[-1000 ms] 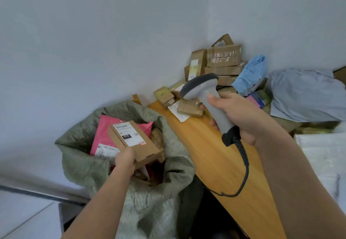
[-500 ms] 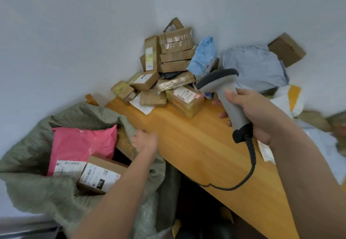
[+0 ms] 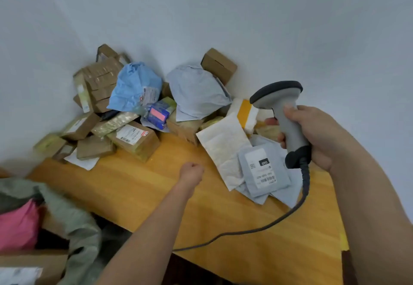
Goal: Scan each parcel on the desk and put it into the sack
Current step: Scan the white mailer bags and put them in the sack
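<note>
Both hands hover over the desk (image 3: pixel 138 191): right hand (image 3: pixel 317 137) at three o'clock grips the scanner (image 3: pixel 288 124), left hand (image 3: pixel 192 172) curled, empty.

Right hand (image 3: pixel 317 137) gripping grey scanner (image 3: pixel 283 115) over wooden table (image 3: pixel 138 186), left hand (image 3: pixel 191 171) fisted above bare wood, parcels (image 3: pixel 134 137) heaped far, green sack (image 3: pixel 76 224) near left

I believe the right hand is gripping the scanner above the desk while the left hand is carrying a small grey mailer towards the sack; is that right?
Not quite. The head view shows the left hand holding nothing, its fingers curled above the bare desk. The small grey mailer lies on the desk. The right hand does grip the scanner.
</note>
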{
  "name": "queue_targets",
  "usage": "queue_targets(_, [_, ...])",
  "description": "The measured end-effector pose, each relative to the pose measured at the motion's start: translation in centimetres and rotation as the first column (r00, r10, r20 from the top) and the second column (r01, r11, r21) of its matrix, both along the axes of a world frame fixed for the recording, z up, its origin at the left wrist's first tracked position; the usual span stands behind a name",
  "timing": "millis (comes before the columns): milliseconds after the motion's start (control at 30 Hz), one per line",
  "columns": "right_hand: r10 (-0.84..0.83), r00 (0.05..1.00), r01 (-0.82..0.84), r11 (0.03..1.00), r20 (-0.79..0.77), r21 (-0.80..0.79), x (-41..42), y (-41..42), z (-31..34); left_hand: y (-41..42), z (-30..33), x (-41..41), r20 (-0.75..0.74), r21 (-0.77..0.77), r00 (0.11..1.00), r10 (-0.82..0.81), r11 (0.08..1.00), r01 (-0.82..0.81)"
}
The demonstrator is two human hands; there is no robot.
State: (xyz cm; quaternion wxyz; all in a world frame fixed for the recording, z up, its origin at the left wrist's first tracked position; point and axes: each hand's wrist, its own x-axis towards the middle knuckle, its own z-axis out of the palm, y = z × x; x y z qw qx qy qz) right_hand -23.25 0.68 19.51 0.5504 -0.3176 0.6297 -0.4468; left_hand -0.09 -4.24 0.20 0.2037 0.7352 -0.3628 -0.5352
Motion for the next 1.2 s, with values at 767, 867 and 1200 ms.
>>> queue_targets(767, [-0.038,0.989,0.008,0.979,0.142,0.202,-14.0,-4.0,-11.5,-1.1,-7.4,-17.7,-0.402,0.411,0.85,0.34,0.897,-0.165])
queue_targets(867, [-0.048,0.987,0.014,0.976,0.15,0.218,-13.8,-4.1,-11.8,-1.2,-7.6,-17.2,-0.328,0.317,0.897,0.297,0.929,-0.192])
queue_targets(1200, [0.062,0.998,-0.06,0.995,-0.021,0.074,-9.6,-4.4,-12.5,-2.9,0.3,-11.2,0.304,-0.166,0.883,-0.357,0.893,0.418])
